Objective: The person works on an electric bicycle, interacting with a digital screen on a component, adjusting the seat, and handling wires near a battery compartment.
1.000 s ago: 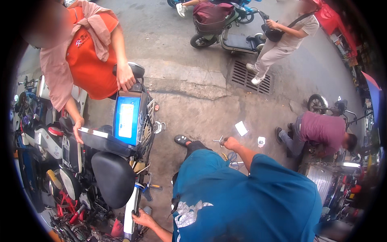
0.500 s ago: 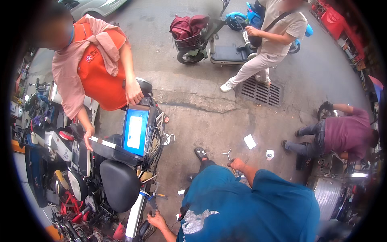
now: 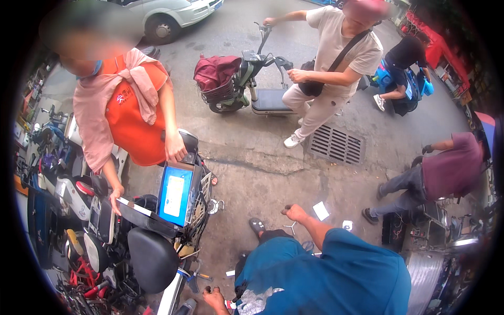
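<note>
My right hand (image 3: pixel 295 212) is held out over the pavement with its fingers curled; I cannot make out anything in them. Just below it on the ground lies a three-armed metal wrench (image 3: pixel 290 227). My left hand (image 3: pixel 213 298) is low at the left, fingers slightly bent and apart, with nothing seen between them. Close to that hand are the white frame and black seat (image 3: pixel 154 260) of an electric scooter. An orange-tipped tool (image 3: pixel 203 276) shows by the scooter's side. A small red-and-white item (image 3: pixel 230 304) is beside my left wrist.
A person in an orange shirt (image 3: pixel 134 110) touches a blue-faced box (image 3: pixel 176 195) in a scooter basket. Another person (image 3: pixel 336 68) holds a parked scooter. A person in purple (image 3: pixel 451 168) bends at the right. White paper (image 3: pixel 321 211) and a drain grate (image 3: pixel 336 145) are on the ground.
My view has shifted, so the street shows more. My right hand has moved off leftward, away from the ground. The person in beige now grasps the handlebar; a rider appears behind.
</note>
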{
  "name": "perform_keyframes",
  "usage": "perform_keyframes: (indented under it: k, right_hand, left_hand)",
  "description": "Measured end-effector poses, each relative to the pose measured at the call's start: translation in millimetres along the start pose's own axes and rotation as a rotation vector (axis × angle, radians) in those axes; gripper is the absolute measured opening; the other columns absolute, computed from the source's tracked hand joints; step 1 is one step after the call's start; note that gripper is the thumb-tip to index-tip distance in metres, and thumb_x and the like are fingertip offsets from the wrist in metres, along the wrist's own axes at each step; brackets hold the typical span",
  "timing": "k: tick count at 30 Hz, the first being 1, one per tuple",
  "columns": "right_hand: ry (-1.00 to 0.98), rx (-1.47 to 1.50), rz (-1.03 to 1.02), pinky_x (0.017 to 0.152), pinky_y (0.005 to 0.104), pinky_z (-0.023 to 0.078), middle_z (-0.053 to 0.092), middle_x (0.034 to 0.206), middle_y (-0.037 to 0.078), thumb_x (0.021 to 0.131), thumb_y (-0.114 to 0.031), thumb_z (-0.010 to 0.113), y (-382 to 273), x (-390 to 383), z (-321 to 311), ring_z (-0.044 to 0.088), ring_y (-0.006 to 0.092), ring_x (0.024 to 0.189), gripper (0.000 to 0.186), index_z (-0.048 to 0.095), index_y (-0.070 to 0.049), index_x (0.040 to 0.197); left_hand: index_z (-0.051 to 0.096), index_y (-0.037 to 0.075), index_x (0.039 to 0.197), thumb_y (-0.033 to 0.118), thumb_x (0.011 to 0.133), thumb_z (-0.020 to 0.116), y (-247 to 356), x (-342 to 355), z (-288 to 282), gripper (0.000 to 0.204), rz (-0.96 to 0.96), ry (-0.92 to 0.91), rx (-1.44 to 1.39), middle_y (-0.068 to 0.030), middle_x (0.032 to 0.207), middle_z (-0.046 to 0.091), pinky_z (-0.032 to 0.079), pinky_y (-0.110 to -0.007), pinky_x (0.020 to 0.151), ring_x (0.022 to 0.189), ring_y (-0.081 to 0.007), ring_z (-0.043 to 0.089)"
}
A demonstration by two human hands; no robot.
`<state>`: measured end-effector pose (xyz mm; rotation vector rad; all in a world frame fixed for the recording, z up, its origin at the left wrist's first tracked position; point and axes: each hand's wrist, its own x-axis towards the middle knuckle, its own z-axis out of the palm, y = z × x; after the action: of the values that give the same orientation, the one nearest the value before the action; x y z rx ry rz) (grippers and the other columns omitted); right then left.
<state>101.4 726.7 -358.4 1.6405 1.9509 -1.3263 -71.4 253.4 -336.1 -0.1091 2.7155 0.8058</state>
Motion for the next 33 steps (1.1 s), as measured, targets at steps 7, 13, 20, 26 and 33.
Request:
perform_keyframes:
  k: [7, 13, 20, 26, 33]
  right_hand:
    - [-0.083, -0.034, 0.023, 0.096, 0.0382, 0.043, 0.060, 0.119, 0.023, 0.078, -0.041, 0.061, 20.1, -24.2, 24.5, 0.056, 0.0345, 0.113, 0.056, 0.060, 0.000, 0.117]
    - [-0.109, -0.141, 0.136, 0.093, 0.0384, 0.045, 0.062, 0.115, 0.021, 0.076, -0.042, 0.065, 57.1, -52.8, 51.8, 0.058, 0.0339, 0.109, 0.054, 0.064, -0.003, 0.114]
    - [-0.083, -0.045, 0.124, 0.092, 0.0386, 0.046, 0.061, 0.113, 0.024, 0.077, -0.040, 0.063, 70.2, -60.4, 60.9, 0.058, 0.0360, 0.107, 0.051, 0.064, 0.000, 0.109]
    - [-0.026, 0.016, 0.046, 0.092, 0.0373, 0.045, 0.063, 0.112, 0.023, 0.078, -0.038, 0.063, 47.6, -55.3, 61.3, 0.059, 0.0353, 0.106, 0.051, 0.063, 0.000, 0.112]
    - [-0.051, -0.013, 0.047, 0.092, 0.0377, 0.045, 0.063, 0.111, 0.023, 0.079, -0.038, 0.062, 40.6, -56.7, 58.6, 0.059, 0.0346, 0.106, 0.049, 0.064, -0.002, 0.113]
  left_hand:
    - [0.061, -0.007, 0.104, 0.013, 0.068, 0.071, 25.0, -3.0, -21.6, 0.042, -0.023, -0.011, 0.007, -0.0266, 0.106, 0.058, 0.041, -0.046, 0.092, 0.102, -0.0417, 0.054]
    - [0.057, -0.006, 0.111, 0.015, 0.071, 0.069, 39.4, 22.9, -47.4, 0.047, 0.049, 0.069, 0.116, -0.0272, 0.112, 0.053, 0.038, -0.047, 0.094, 0.106, -0.0424, 0.050]
    - [0.052, -0.006, 0.115, 0.015, 0.075, 0.066, 103.8, 57.0, -85.3, 0.047, 0.201, 0.257, 0.118, -0.0256, 0.113, 0.051, 0.036, -0.047, 0.095, 0.109, -0.0421, 0.045]
    - [0.050, -0.004, 0.121, 0.017, 0.076, 0.065, 91.4, 58.2, -85.0, 0.052, 0.307, 0.354, 0.176, -0.0252, 0.116, 0.049, 0.036, -0.047, 0.095, 0.110, -0.0412, 0.045]
    - [0.042, 0.001, 0.134, 0.019, 0.077, 0.066, 113.5, 88.4, -103.5, 0.064, 0.519, 0.431, 0.215, -0.0226, 0.132, 0.042, 0.031, -0.047, 0.103, 0.123, -0.0386, 0.038]
